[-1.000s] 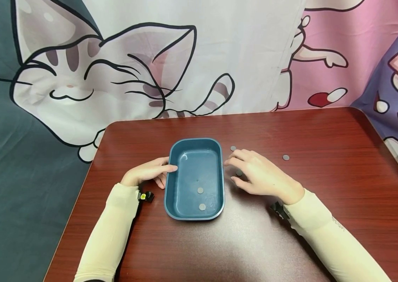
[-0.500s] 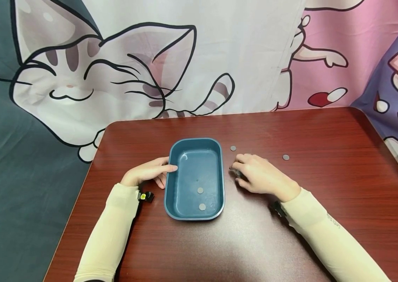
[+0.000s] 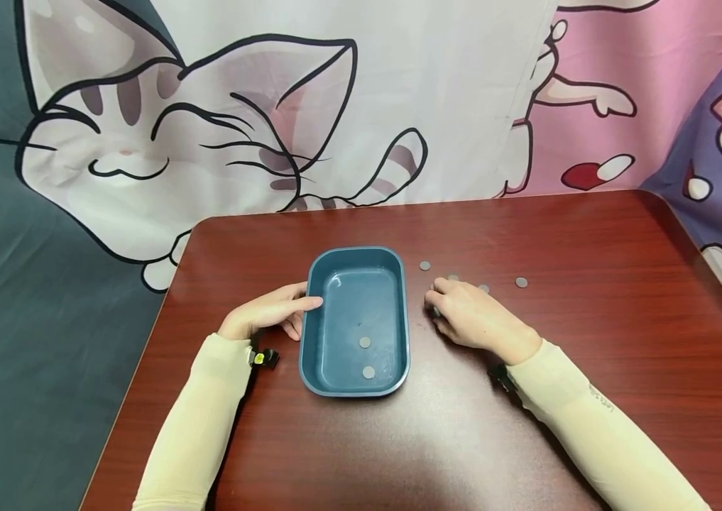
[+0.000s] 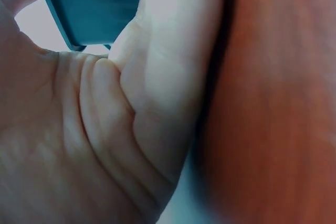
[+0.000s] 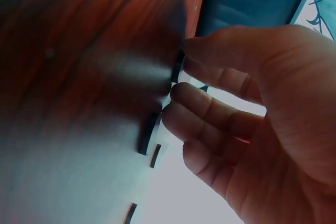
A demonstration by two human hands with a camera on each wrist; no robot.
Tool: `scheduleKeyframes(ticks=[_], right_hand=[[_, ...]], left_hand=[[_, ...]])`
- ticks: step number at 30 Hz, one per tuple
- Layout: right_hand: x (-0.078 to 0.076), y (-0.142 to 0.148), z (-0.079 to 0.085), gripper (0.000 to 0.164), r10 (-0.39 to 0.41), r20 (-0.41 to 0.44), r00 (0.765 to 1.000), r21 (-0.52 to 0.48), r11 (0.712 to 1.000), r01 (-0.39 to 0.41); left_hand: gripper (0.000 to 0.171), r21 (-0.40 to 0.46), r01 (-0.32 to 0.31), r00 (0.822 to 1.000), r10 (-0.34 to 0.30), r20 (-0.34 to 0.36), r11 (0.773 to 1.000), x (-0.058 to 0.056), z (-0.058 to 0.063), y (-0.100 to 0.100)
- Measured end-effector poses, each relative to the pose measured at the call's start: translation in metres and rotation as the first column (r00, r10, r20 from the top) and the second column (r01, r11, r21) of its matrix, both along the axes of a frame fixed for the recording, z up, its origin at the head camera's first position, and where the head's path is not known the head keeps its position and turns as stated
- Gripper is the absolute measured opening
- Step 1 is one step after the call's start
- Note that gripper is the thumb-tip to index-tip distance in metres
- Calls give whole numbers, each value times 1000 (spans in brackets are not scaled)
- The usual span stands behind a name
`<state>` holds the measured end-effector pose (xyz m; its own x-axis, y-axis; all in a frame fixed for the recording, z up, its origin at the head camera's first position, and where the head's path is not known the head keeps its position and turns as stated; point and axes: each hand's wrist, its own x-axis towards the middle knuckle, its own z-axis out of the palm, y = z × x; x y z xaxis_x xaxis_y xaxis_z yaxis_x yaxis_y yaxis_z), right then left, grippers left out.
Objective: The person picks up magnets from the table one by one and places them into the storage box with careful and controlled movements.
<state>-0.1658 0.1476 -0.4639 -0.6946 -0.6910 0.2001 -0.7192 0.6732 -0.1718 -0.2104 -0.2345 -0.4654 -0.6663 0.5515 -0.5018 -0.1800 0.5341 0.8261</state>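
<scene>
Your left hand (image 3: 271, 311) gripped left edge of smooth tray (image 3: 349, 305); right hand (image 3: 478, 316) bent over half-hidden coin (image 5: 178, 67), couldn't tell if pinched.

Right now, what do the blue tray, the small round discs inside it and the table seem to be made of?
Blue tray: probably plastic, smooth and slightly glossy; its evenly coloured, rounded walls show soft highlights. Discs: possibly metal, plain grey; they're too small to be sure. Table: wood or wood-look laminate, with reddish-brown grain and a sheen where it catches light.
</scene>
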Motion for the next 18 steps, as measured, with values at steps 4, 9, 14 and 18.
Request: scheduleKeyframes(ticks=[4, 9, 14, 18], right_hand=[[0, -1, 1, 16, -48, 29, 998, 5, 999, 48], [1, -2, -1, 14, -81, 46, 996, 7, 997, 80], [1, -3, -2, 15, -103, 46, 994, -14, 994, 104], [1, -3, -1, 19, -126, 49, 991, -24, 992, 128]], left_hand=[[59, -3, 5, 999, -5, -47, 1000, 6, 1, -1], [56, -47, 18, 994, -23, -109, 999, 16, 0, 0], [55, -32, 46, 992, -49, -113, 998, 24, 0, 1], [61, 6, 70, 995, -70, -77, 998, 25, -1, 0]])
